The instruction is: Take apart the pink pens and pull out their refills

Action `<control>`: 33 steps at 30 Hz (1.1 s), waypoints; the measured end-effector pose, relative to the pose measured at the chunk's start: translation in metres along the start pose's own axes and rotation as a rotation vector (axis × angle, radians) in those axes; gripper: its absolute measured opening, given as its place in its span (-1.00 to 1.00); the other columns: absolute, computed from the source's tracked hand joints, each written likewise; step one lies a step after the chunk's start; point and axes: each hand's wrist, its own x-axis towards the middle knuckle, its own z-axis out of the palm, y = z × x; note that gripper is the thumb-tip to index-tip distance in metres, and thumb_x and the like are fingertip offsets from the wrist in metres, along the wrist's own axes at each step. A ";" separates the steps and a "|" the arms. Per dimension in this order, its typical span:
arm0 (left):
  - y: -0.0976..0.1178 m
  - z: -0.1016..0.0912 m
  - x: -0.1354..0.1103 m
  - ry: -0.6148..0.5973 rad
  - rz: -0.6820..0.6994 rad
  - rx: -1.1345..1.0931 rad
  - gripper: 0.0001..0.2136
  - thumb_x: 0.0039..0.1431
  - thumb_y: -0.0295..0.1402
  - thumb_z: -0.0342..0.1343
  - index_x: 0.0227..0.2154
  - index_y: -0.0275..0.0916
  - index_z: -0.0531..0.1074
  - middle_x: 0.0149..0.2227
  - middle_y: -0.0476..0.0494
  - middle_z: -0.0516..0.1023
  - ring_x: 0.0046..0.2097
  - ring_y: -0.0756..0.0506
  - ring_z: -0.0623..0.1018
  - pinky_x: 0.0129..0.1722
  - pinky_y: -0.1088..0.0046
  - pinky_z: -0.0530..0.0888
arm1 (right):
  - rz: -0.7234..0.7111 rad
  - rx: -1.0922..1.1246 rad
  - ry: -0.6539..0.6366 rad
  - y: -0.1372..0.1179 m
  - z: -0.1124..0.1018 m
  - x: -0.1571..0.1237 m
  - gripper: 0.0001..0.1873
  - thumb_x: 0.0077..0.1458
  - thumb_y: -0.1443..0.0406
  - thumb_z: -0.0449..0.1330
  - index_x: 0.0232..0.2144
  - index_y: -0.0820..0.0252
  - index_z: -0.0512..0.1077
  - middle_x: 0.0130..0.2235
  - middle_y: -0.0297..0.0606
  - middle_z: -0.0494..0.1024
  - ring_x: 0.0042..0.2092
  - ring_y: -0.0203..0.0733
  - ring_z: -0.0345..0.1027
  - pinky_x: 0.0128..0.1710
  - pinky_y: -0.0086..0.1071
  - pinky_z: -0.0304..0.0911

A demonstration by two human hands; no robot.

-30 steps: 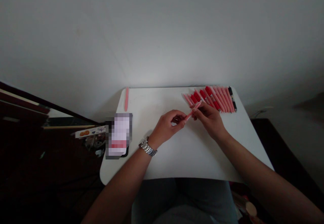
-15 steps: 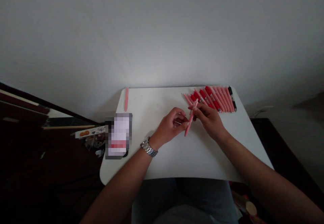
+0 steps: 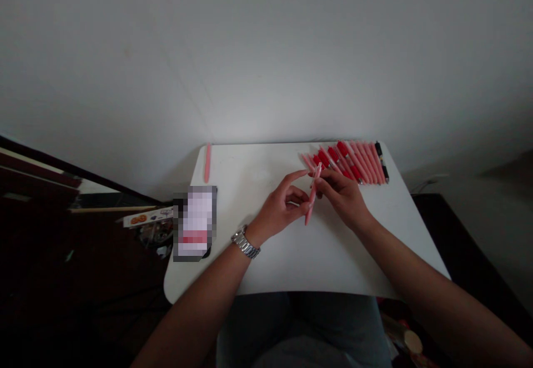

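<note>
A pink pen (image 3: 313,191) is held tilted above the white table, its clip end pointing away from me. My left hand (image 3: 287,198) grips its lower part between thumb and fingers, with the index finger stretched toward the upper end. My right hand (image 3: 339,193) pinches the pen near its clip end. Just beyond the right hand lies a row of pink and red pens (image 3: 353,160), with a black pen (image 3: 382,162) at its right end. The left hand's inner fingers are partly hidden.
The white table (image 3: 258,268) stands against a grey wall. A lone pink pen (image 3: 207,162) lies at its far left corner. In front of that pen is a phone-like object (image 3: 195,223), blurred out. Dark furniture flanks both sides.
The pen has shifted slightly left and turned more upright. My left index finger has straightened out toward its upper end. The pens on the table have not moved.
</note>
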 end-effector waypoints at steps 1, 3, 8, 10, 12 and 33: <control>0.000 0.000 0.000 -0.001 0.004 0.008 -0.34 0.21 -0.38 0.28 0.32 -0.03 0.16 -0.21 -0.12 0.59 -0.18 -0.05 0.62 -0.17 0.39 0.58 | -0.003 0.002 0.000 0.000 0.000 0.000 -0.63 0.16 -0.02 0.30 -0.22 0.15 0.53 -0.39 -0.34 0.49 -0.40 -0.29 0.35 -0.37 -0.38 0.36; -0.001 -0.001 0.000 -0.003 0.008 0.026 -0.30 0.21 -0.38 0.28 0.35 -0.02 0.12 -0.22 -0.11 0.58 -0.19 -0.05 0.61 -0.19 0.41 0.58 | -0.007 0.000 0.002 0.000 0.000 0.001 -0.64 0.16 -0.01 0.30 -0.21 0.15 0.52 -0.39 -0.35 0.49 -0.41 -0.30 0.36 -0.37 -0.38 0.37; 0.001 -0.001 0.001 -0.008 0.009 0.047 -0.26 0.20 -0.38 0.28 0.38 -0.02 0.08 -0.23 -0.11 0.58 -0.20 -0.05 0.61 -0.22 0.43 0.59 | -0.010 -0.003 0.013 0.002 0.000 0.001 -0.65 0.15 0.01 0.32 -0.20 0.14 0.51 -0.38 -0.35 0.50 -0.39 -0.29 0.40 -0.38 -0.38 0.40; 0.001 0.000 0.001 -0.007 0.006 0.046 -0.26 0.20 -0.39 0.28 0.38 -0.03 0.09 -0.23 -0.11 0.57 -0.21 -0.05 0.61 -0.22 0.44 0.59 | -0.004 0.006 0.019 0.002 0.000 0.000 -0.65 0.14 0.01 0.33 -0.19 0.13 0.51 -0.37 -0.35 0.51 -0.38 -0.28 0.42 -0.39 -0.38 0.41; 0.001 0.000 0.001 -0.008 0.006 0.044 -0.26 0.19 -0.40 0.28 0.38 -0.02 0.10 -0.23 -0.10 0.57 -0.21 -0.04 0.61 -0.22 0.44 0.59 | 0.001 0.014 0.021 0.002 0.001 0.000 -0.64 0.13 0.03 0.35 -0.16 0.13 0.50 -0.35 -0.34 0.53 -0.36 -0.27 0.44 -0.38 -0.38 0.42; -0.001 -0.001 -0.001 -0.077 -0.071 -0.032 -0.25 0.21 -0.39 0.28 0.39 -0.01 0.06 -0.17 -0.12 0.53 -0.21 -0.04 0.60 -0.20 0.40 0.62 | -0.056 0.005 -0.026 0.010 -0.002 0.002 -0.50 0.16 0.16 0.35 0.13 0.02 0.41 -0.27 -0.33 0.51 -0.31 -0.28 0.41 -0.34 -0.37 0.39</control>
